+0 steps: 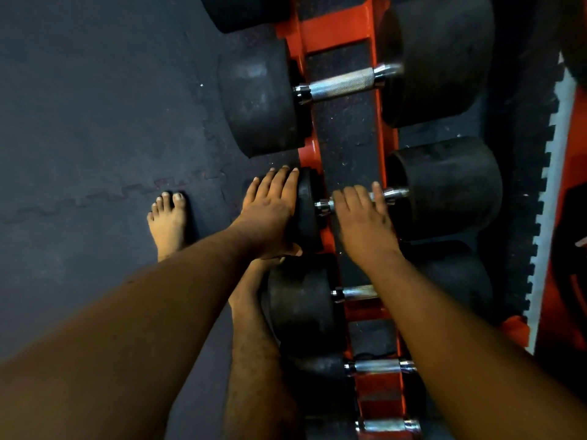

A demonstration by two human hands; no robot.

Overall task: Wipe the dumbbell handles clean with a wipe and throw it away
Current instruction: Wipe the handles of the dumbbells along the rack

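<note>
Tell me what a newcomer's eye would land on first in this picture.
First, the two bare arms reaching in from below: the left hand lies flat on a dumbbell's black end, the right hand curls over its chrome handle. Around them the bright orange rack runs up the middle, lined with dumbbells. A bare foot stands on the dark floor at left. No wipe shows.

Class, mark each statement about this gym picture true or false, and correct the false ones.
1. The right hand lies over a dumbbell handle. True.
2. The left hand holds a spray bottle. False: it rests flat on the dumbbell's black weight end.
3. The rack is orange-red. True.
4. The person wears shoes. False: a bare foot stands on the floor mat.
</note>
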